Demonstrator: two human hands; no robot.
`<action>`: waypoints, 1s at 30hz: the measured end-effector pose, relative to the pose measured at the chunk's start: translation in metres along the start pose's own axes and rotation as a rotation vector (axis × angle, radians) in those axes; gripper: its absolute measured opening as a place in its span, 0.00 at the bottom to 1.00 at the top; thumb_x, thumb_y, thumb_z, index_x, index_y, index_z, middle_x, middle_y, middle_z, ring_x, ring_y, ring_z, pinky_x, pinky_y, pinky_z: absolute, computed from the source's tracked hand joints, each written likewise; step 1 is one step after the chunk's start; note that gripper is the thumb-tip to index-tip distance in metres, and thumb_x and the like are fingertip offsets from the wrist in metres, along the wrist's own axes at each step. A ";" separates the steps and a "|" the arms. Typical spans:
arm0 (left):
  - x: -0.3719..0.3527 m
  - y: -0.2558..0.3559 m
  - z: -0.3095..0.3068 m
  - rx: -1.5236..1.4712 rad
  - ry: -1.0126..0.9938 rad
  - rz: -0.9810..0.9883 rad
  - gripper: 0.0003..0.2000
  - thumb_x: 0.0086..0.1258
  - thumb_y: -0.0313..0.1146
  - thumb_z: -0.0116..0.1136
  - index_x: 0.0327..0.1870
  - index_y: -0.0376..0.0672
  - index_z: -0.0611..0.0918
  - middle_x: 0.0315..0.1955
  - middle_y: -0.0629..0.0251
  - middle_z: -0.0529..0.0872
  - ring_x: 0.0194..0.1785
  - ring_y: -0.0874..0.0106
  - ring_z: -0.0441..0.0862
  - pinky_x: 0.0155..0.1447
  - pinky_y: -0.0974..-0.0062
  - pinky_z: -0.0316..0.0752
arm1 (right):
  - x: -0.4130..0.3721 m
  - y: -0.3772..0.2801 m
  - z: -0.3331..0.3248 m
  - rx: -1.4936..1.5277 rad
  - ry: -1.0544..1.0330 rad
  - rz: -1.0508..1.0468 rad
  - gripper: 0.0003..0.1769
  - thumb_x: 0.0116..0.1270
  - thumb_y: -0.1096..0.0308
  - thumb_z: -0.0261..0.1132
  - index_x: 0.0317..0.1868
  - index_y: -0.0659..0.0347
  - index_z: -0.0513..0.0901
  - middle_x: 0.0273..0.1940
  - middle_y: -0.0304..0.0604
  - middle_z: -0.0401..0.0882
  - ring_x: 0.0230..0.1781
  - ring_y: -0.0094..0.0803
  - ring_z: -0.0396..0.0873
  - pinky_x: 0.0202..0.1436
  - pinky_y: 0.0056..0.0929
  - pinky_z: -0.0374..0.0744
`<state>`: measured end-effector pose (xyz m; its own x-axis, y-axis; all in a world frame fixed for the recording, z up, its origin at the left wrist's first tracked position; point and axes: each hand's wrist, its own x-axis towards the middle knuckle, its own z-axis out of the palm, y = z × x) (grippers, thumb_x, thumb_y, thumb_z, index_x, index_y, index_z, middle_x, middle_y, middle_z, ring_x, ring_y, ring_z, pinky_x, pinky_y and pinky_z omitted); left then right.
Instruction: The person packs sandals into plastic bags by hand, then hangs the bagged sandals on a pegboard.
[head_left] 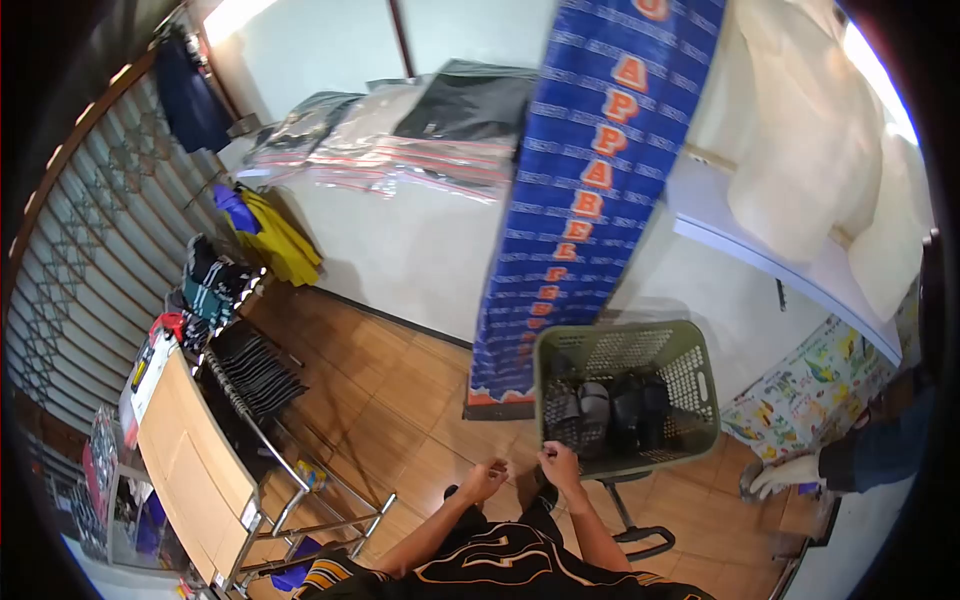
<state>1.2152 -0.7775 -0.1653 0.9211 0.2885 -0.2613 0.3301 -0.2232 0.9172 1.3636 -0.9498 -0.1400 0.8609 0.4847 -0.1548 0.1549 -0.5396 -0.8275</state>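
Observation:
A green plastic basket point(708, 425) with perforated sides stands right of centre on a dark wheeled frame. Inside it lie grey slippers point(594, 412) and black footwear point(640, 405). My right hand point(558, 464) is at the basket's near left corner, its fingers bent close to the rim; whether they touch or grip it cannot be made out. To the left, my left hand point(487, 480) hangs over the tiled floor, fingers loosely curled and apart, with nothing visible in them.
A blue banner point(590, 200) stands behind the basket. Packed garments point(400, 130) lie on a ledge at the back. On the left are a wooden board point(195, 460), a metal rack point(290, 500) and hangers point(255, 370). A mannequin hand point(790, 474) is at the right.

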 end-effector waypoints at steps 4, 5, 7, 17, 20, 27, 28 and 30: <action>-0.052 -0.051 -0.065 0.009 0.038 -0.139 0.20 0.67 0.35 0.64 0.58 0.37 0.78 0.48 0.50 0.87 0.47 0.60 0.87 0.51 0.65 0.81 | -0.015 -0.030 0.034 -0.239 0.064 0.008 0.19 0.60 0.65 0.69 0.49 0.65 0.83 0.51 0.60 0.80 0.55 0.53 0.77 0.59 0.46 0.75; -0.062 -0.059 -0.084 0.007 0.064 -0.139 0.20 0.67 0.35 0.64 0.58 0.37 0.78 0.48 0.50 0.87 0.47 0.60 0.87 0.51 0.65 0.81 | -0.015 -0.037 0.044 -0.285 0.138 -0.022 0.19 0.59 0.66 0.70 0.50 0.64 0.83 0.54 0.61 0.77 0.59 0.55 0.73 0.61 0.47 0.73; -0.089 -0.068 -0.120 0.039 0.114 -0.258 0.21 0.70 0.35 0.62 0.61 0.36 0.76 0.49 0.52 0.86 0.49 0.62 0.86 0.52 0.66 0.82 | -0.018 -0.055 0.061 -0.343 0.203 -0.064 0.20 0.58 0.66 0.70 0.51 0.64 0.82 0.55 0.61 0.76 0.60 0.56 0.72 0.63 0.47 0.72; -0.168 -0.121 -0.214 0.070 0.573 -0.339 0.19 0.64 0.34 0.65 0.54 0.36 0.81 0.45 0.52 0.88 0.47 0.62 0.88 0.53 0.67 0.81 | 0.001 -0.119 0.153 -0.153 -0.469 -0.137 0.26 0.62 0.63 0.68 0.57 0.72 0.79 0.52 0.58 0.83 0.53 0.46 0.83 0.56 0.40 0.80; -0.167 -0.121 -0.214 -0.036 0.638 -0.329 0.19 0.64 0.34 0.65 0.54 0.35 0.80 0.44 0.50 0.88 0.47 0.63 0.88 0.53 0.68 0.81 | 0.013 -0.121 0.182 -0.191 -0.619 -0.191 0.27 0.63 0.62 0.68 0.58 0.73 0.78 0.53 0.59 0.83 0.53 0.44 0.83 0.56 0.36 0.80; -0.143 -0.097 -0.242 -0.198 0.605 -0.348 0.22 0.70 0.36 0.64 0.58 0.30 0.77 0.48 0.50 0.86 0.52 0.64 0.86 0.57 0.69 0.79 | 0.051 -0.167 0.227 -0.250 -0.761 -0.272 0.28 0.61 0.61 0.69 0.57 0.73 0.79 0.52 0.61 0.83 0.55 0.46 0.83 0.58 0.37 0.80; -0.137 -0.096 -0.250 -0.216 0.614 -0.319 0.22 0.70 0.36 0.64 0.59 0.30 0.76 0.49 0.51 0.86 0.53 0.64 0.85 0.57 0.69 0.79 | 0.060 -0.174 0.234 -0.261 -0.763 -0.270 0.28 0.61 0.61 0.69 0.57 0.72 0.79 0.52 0.60 0.83 0.55 0.47 0.83 0.58 0.37 0.80; -0.121 -0.091 -0.272 -0.219 0.641 -0.309 0.22 0.70 0.36 0.64 0.59 0.30 0.76 0.49 0.51 0.86 0.53 0.64 0.85 0.58 0.69 0.79 | 0.082 -0.181 0.252 -0.264 -0.784 -0.273 0.28 0.61 0.60 0.69 0.57 0.71 0.79 0.51 0.59 0.84 0.54 0.47 0.83 0.58 0.38 0.80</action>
<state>1.0178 -0.5385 -0.1355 0.4697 0.8095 -0.3522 0.4445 0.1278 0.8866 1.2840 -0.6393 -0.1389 0.2103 0.9022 -0.3766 0.4984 -0.4304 -0.7526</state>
